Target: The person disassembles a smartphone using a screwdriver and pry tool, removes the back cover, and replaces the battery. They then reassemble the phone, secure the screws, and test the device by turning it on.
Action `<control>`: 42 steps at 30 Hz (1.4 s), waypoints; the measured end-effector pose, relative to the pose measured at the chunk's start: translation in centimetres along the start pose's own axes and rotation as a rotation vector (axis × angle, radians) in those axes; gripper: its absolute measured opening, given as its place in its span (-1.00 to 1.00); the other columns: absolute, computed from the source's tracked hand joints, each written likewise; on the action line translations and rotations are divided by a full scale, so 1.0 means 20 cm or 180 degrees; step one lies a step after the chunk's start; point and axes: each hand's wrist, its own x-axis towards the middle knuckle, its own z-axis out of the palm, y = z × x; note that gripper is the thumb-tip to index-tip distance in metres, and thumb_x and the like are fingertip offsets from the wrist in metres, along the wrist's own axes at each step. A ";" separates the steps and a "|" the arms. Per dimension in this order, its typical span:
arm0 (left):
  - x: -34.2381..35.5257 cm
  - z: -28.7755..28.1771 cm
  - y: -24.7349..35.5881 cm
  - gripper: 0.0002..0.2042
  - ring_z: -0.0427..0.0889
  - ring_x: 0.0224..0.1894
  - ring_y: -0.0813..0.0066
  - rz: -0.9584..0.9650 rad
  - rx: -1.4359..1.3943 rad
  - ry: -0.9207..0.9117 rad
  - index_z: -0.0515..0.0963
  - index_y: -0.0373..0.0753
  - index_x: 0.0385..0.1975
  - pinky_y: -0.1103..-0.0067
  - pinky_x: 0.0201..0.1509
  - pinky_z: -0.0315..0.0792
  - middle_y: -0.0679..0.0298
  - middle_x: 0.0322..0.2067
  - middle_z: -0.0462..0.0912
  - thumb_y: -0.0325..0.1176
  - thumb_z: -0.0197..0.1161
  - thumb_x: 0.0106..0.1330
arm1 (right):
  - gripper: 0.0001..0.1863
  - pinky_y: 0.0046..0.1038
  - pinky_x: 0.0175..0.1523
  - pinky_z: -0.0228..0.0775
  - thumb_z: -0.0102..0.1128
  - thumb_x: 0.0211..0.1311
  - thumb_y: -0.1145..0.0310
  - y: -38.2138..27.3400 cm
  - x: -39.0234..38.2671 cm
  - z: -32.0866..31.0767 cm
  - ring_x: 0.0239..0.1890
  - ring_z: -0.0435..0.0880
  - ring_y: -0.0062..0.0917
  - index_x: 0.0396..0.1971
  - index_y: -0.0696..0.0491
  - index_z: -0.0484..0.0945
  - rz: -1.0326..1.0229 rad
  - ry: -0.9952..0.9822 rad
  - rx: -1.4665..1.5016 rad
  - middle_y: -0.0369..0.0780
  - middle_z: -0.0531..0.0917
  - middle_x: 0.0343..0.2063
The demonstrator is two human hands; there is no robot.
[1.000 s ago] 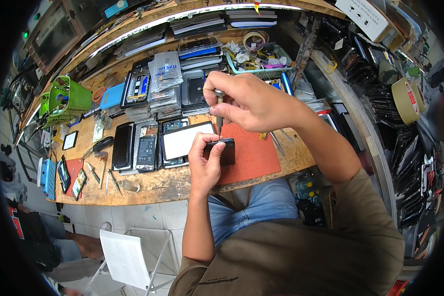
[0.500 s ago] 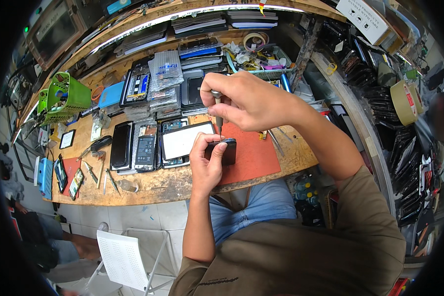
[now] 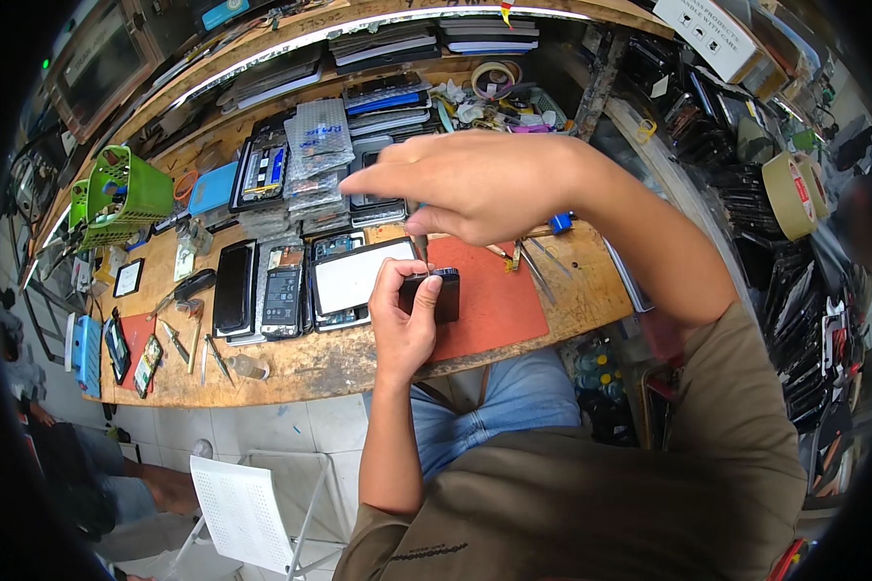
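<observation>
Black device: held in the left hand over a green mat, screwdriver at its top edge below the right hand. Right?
Mat colour is off: the mat is red-orange, not green, as the head view shows. The rest stands: the left hand holds the black device over it, with the screwdriver at its top edge below the right hand.

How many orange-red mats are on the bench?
2: a large mat below the left hand and the dark device it holds, and a small mat toward the left end of the bench. Others may be hidden.
</observation>
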 end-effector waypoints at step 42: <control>-0.05 -0.02 -0.05 -0.86 0.40 -0.10 0.58 -0.0168 -0.0042 0.0036 0.43 -0.29 -0.03 0.61 0.05 0.36 0.30 -0.13 0.45 -0.34 0.08 0.66 | -0.66 -0.04 0.04 0.51 0.17 0.45 0.40 -0.03 -0.03 0.02 -0.11 0.72 0.03 0.15 0.19 0.54 -0.0436 0.0194 0.0520 0.06 0.72 -0.25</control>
